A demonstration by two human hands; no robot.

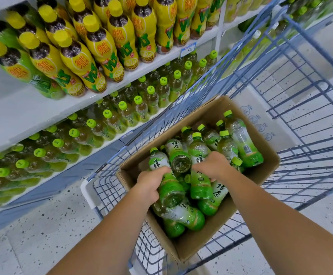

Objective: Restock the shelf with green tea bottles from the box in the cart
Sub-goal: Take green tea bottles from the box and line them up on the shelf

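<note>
An open cardboard box [260, 173] sits in a blue wire cart [304, 124] and holds several green tea bottles with lime caps, lying jumbled. My left hand [148, 187] grips one green tea bottle [170, 190] around its middle, its base towards me. My right hand [214, 165] curls over another green tea bottle [200, 183] beside it. The lower shelf [110, 141] on the left carries rows of the same green tea bottles [138, 108].
The upper shelf [161, 62] holds yellow lemon tea bottles [100, 46]. The cart stands close against the shelf front. Speckled floor [33, 235] lies below my left arm. A flattened white carton [260, 120] lies in the cart behind the box.
</note>
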